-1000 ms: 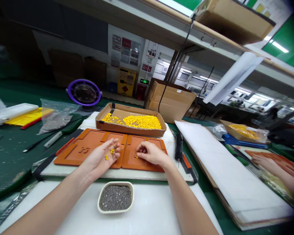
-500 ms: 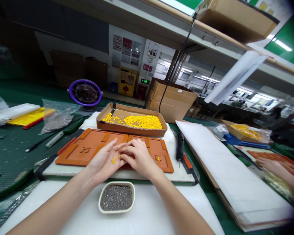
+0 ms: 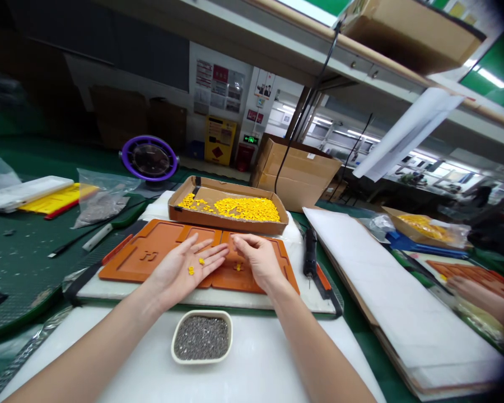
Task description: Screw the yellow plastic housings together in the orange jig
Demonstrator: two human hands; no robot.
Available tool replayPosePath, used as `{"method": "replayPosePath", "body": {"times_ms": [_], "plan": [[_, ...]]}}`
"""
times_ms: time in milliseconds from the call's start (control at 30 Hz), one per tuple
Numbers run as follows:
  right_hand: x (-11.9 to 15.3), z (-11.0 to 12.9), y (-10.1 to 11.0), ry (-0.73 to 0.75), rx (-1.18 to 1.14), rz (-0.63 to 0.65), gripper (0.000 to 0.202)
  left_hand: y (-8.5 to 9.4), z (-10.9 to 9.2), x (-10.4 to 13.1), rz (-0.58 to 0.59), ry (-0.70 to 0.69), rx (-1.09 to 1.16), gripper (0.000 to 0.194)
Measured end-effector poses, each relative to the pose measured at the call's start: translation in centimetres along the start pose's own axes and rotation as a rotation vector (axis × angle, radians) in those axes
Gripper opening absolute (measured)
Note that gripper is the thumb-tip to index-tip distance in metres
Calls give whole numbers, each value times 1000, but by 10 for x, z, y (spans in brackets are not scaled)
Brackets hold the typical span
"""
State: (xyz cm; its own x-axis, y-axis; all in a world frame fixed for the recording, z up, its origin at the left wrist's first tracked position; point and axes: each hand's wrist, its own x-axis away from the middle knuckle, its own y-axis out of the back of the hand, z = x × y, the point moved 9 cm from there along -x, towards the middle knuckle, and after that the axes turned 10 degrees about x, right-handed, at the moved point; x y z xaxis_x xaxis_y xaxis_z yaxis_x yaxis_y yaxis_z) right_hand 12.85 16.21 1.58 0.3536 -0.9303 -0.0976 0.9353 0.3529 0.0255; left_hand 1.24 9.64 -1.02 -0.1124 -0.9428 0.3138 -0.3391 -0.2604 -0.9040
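- Head view, far left: a clear bag [image 3: 98,210] of greyish contents lies on the green bench, seemingly set aside, well apart from the hands.
- The left orange panel [image 3: 128,263] lies flat on a padded white surface, its recessed side up; that probably keeps the recesses easy to reach.
- The left hand [image 3: 174,280] is above this panel's inner side, palm up and fingers stretched out. Two small yellow pieces [image 3: 191,271] rest loose on it, ungripped (the flat palm seems to serve as a little tray, handy for picking from).
- Nearest the wearer is a cream dish [image 3: 231,336] of small dark metal parts, between the forearms and presumably within reach of both.
- Behind the panels, a shallow cardboard tray [image 3: 222,224] holds many more yellow pieces, its walls likely stopping them scattering.
- The right orange panel [image 3: 289,271] lies beside the left one; a yellow piece [image 3: 238,267] shows on it.
- The right hand [image 3: 261,262] hovers over that panel, thumb and forefinger drawn together; I cannot tell whether anything is between them.
- Right of it, a black screwdriver-like tool [image 3: 309,252] lies clear of the panels, tip toward the wearer.
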Motion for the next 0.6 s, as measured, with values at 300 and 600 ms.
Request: {"method": "replayPosePath", "body": {"times_ms": [300,600], "plan": [[-3,-22,-1,-274,-376,67,32,3,-19,-3,20,-72,-21,54],[-3,-1,-13,41,183,148,29,8,-74,2,22,-261,15,49]]}}
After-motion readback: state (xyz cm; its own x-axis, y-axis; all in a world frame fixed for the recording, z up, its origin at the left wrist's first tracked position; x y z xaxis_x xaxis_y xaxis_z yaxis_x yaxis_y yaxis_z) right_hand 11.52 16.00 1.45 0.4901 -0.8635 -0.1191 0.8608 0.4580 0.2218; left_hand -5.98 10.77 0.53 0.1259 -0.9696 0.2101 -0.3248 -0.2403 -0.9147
